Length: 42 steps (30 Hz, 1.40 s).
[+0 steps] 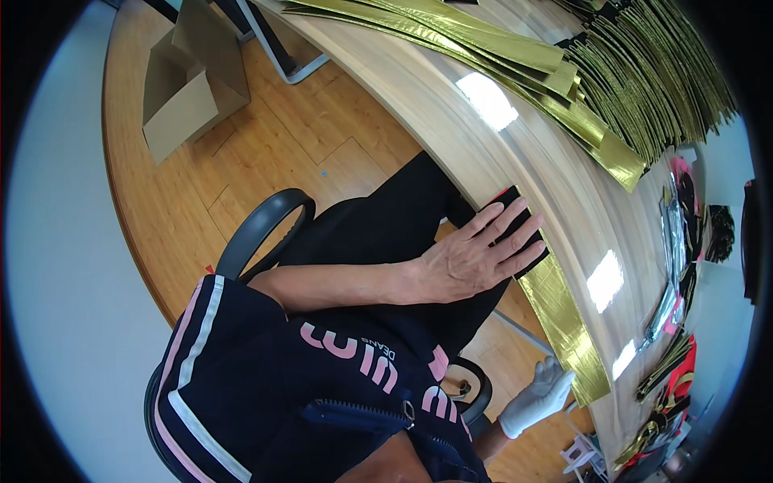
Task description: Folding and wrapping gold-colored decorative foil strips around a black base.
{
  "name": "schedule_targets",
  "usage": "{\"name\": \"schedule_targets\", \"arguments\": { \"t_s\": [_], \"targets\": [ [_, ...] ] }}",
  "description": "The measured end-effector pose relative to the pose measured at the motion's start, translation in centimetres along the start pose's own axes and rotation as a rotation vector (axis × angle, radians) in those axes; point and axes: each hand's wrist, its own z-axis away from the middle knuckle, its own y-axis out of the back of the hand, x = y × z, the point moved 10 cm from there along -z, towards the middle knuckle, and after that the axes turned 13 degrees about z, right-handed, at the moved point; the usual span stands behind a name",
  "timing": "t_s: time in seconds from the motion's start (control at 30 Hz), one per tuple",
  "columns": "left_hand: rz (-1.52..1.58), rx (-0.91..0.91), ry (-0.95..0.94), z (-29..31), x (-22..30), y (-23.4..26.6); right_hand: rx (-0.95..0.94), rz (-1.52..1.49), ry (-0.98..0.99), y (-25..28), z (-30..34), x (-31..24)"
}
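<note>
Gold strip: the strip (561, 326) lies right of centre in the frame, along the near edge of the wooden table (439, 117); its gold length is bare to view, its upper end dark.
Long axis: slants from just right of centre down toward the lower right, roughly following the table edge.
Black end: this dark piece (515, 193) sits at the strip's upper end, mostly under fingers; whether it is joined to the strip or only laid over it, cannot tell.
Left hand: bare hand (479, 253), fingers spread and laid flat across the black end; thumb not clear. The strip runs from it toward the lower right.
Right hand: white-gloved hand (541, 396), lower right, fingers loosely spread and a little bent, palm seemingly empty. The strip's lower end lies just right of its fingertips; contact with the edge, cannot tell.
Nearer hand: left at the upper end, on top; right at the lower end, off to the side. Most of the gold length lies between them.
Other gold strips: overlapping bunch (515, 52) across the top of the frame, well apart from both hands.
Gold pile: dense fanned stack (652, 76), upper right, beside that bunch.
</note>
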Motion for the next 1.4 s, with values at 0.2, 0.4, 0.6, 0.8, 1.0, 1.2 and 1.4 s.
{"name": "schedule_targets", "arguments": {
  "t_s": [0.2, 0.4, 0.6, 0.8, 1.0, 1.2, 1.4],
  "targets": [
    [0.021, 0.013, 0.014, 0.1, -0.1, -0.2, 0.103, 0.17, 0.04, 0.2, -0.6, -1.4],
    [-0.035, 0.002, 0.032, 0.1, -0.1, -0.2, 0.376, 0.468, 0.208, 1.7, -0.4, -4.2],
    [-0.021, -0.028, 0.04, -0.3, 0.0, 0.0, 0.448, 0.526, 0.57, -2.5, 1.8, -9.3],
    [0.034, -0.057, 0.084, -0.4, -0.6, 0.5, 0.026, 0.595, 1.087, -12.4, 4.3, -13.8],
    [0.08, -0.067, 0.054, -1.0, -0.5, 1.8, -0.075, 0.859, 1.104, -14.8, 4.1, -12.9],
    [0.271, -0.065, 0.074, -1.5, -1.1, 3.3, -0.146, 0.897, 1.096, -15.0, 4.6, -11.9],
    [0.492, 0.029, 0.106, -1.4, -2.2, 5.1, -0.219, 0.965, 1.072, -15.7, 4.6, -11.6]
  ]
}}
